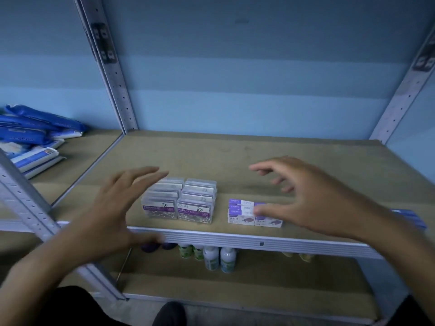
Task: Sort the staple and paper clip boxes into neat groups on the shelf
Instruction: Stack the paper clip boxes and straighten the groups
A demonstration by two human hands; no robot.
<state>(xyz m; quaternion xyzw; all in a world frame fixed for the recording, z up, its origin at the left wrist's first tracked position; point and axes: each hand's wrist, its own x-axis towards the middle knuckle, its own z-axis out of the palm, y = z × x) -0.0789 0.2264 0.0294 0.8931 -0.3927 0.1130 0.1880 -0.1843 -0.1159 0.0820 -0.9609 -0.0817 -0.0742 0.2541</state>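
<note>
Clear paper clip boxes (186,201) with purple labels stand in two tidy rows near the front edge of the brown shelf (235,161). Right of them sits a small stack of purple and white staple boxes (244,214), partly covered by my right hand. My left hand (117,208) hovers open just left of the paper clip boxes, fingers spread, holding nothing. My right hand (313,196) hovers open above and right of the staple boxes, fingers apart and empty.
Blue and white packs (33,137) lie stacked on the neighbouring shelf at left. Small bottles (211,257) stand on the lower shelf. Metal uprights (110,74) frame the bay. A blue box edge (409,218) shows at the right front.
</note>
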